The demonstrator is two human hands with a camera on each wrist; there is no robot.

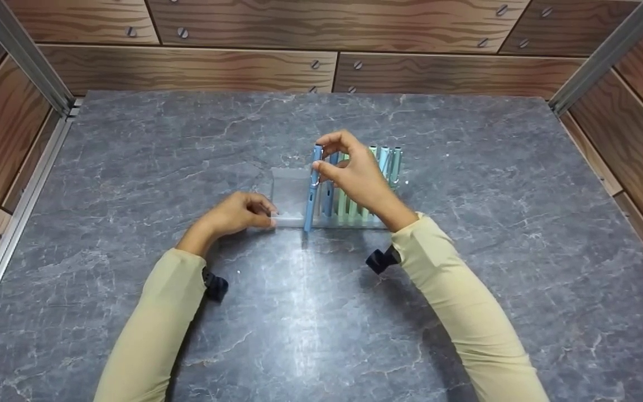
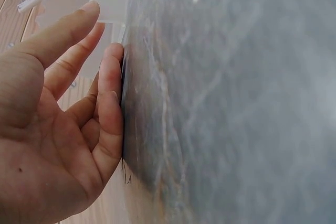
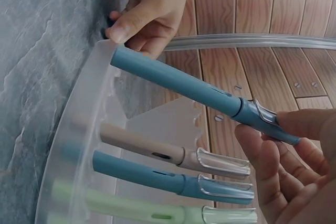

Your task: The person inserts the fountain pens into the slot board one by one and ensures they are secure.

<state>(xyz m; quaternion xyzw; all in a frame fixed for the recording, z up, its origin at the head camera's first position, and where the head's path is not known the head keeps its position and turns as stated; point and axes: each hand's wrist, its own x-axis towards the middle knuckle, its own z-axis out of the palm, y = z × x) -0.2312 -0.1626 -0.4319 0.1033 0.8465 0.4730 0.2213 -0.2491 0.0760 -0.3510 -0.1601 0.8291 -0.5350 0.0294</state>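
Note:
My right hand (image 1: pixel 358 176) pinches a blue pen (image 1: pixel 310 204) by its clipped cap end, between thumb and fingers. The pen slants over the left part of a frosted clear pen rack (image 1: pixel 289 192), its lower end close to the notched front wall. My left hand (image 1: pixel 232 215) holds the rack's front left corner, thumb on the front wall (image 3: pixel 71 95). To the right of the held pen, a beige pen (image 3: pixel 142 142), another blue pen (image 3: pixel 142 172) and a light green pen (image 3: pixel 126 204) lie side by side in the notches.
Further right in the rack are a light blue pen (image 1: pixel 384 158) and a dark green pen (image 1: pixel 396 164), partly behind my right hand. The rack stands on a grey marbled table (image 1: pixel 132 167). Wood-patterned panels (image 1: pixel 198 70) and metal rails (image 1: pixel 25 61) border the table.

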